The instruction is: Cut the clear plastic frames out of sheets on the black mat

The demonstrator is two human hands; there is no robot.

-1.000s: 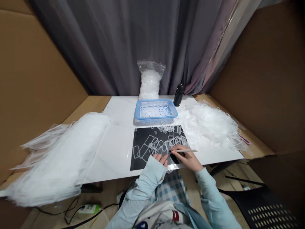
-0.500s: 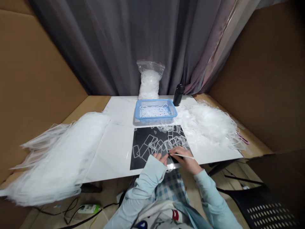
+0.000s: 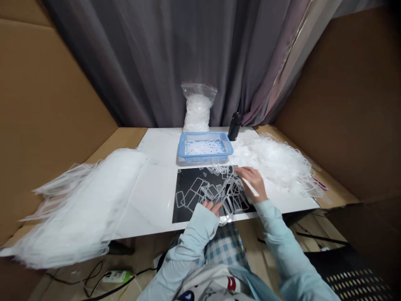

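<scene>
My left hand (image 3: 212, 207) lies low on the black mat (image 3: 181, 215), its fingers stretched out and resting by the thin translucent plastic frames (image 3: 216, 192). Beneath it, I cannot make out whether a frame is pressed down. Over the mat's right edge, my right hand (image 3: 252, 184) is closed around a slim white stick-like tool (image 3: 249, 186). The tool's rear end points toward me, and its tip is hidden by the fingers. Rectangular frames lie overlapped across the mat, densest near its right side. One white piece (image 3: 226, 219) hangs at the table's front edge.
Behind the mat stands a blue basket (image 3: 205, 158) holding white pieces. A filled zip bag (image 3: 197, 113) and black bottle (image 3: 234, 126) are farther back. Plastic sheets (image 3: 81, 205) are stacked left; a tangled heap (image 3: 275, 163) lies right, near a pink-handled tool (image 3: 320, 183).
My right hand has moved away from my left hand, up and to the right across the mat, still holding the white tool. My left hand has stayed nearly in place.
</scene>
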